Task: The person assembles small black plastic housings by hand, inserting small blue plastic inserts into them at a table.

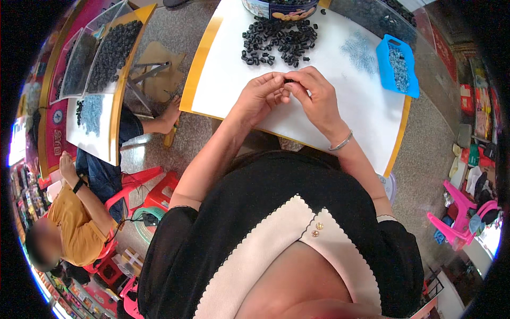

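Observation:
My left hand [261, 97] and my right hand [317, 98] meet above the near part of the white tabletop [223, 69]. Between their fingertips is a small black plastic part [288, 81], mostly covered by the fingers. Both hands are closed in a pinch on it. Just beyond them lies a heap of small black plastic parts [279, 42]. Off to the right of my right hand, many tiny clear-bluish pieces [361, 52] are spread on the white surface. A blue plastic tray [383, 69] at the table's right edge holds more of these bluish pieces.
A round tub [281, 9] stands behind the heap, beside a clear bin [366, 18] at the far right. To the left, a person [79, 223] sits at another table [90, 138] with black and bluish parts. Red stools [159, 194] and a pink stool [457, 212] stand on the floor.

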The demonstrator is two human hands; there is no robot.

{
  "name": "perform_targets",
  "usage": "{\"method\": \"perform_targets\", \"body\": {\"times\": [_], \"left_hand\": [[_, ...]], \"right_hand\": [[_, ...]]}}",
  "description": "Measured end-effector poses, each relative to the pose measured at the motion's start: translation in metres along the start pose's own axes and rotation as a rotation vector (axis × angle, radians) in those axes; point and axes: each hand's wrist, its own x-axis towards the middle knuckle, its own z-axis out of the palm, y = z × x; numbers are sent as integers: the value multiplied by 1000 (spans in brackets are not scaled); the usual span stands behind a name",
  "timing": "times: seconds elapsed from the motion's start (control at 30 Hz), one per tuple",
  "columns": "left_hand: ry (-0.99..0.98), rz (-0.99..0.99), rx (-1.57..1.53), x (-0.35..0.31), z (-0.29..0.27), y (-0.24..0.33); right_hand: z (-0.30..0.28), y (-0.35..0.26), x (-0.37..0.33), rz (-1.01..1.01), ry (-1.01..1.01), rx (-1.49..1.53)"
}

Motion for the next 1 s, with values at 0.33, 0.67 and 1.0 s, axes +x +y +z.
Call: {"method": "perform_targets", "body": {"times": [0.33,0.67,1.0], "left_hand": [[-72,92,-81,0,-8,-6],[-9,62,-211,-1,-9,-5],[-41,64,-265,1,-11,-5]], "right_hand": [[13,-4,-1,375,63,619],[0,-2,4,459,200,1027],[-12,5,2,476,30,953]]}}
